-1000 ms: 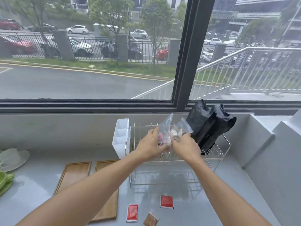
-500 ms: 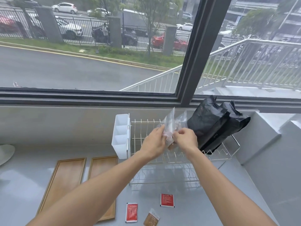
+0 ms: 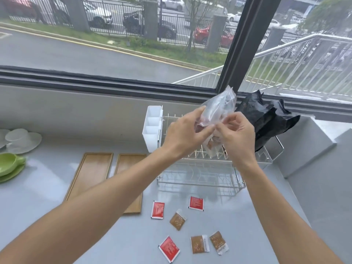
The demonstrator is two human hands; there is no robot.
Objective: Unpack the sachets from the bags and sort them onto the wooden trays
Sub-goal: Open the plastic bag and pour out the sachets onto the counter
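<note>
Pinching the clear crinkled plastic bag (image 3: 219, 113) between both hands' fingers (image 3: 206, 130) above the wire dish rack (image 3: 200, 174), I risk its remaining sachets, seemingly bunched low, spilling through the wires.

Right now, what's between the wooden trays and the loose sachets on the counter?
In the head view, only bare grey counter separates the right wooden tray from the nearest red sachet.
</note>
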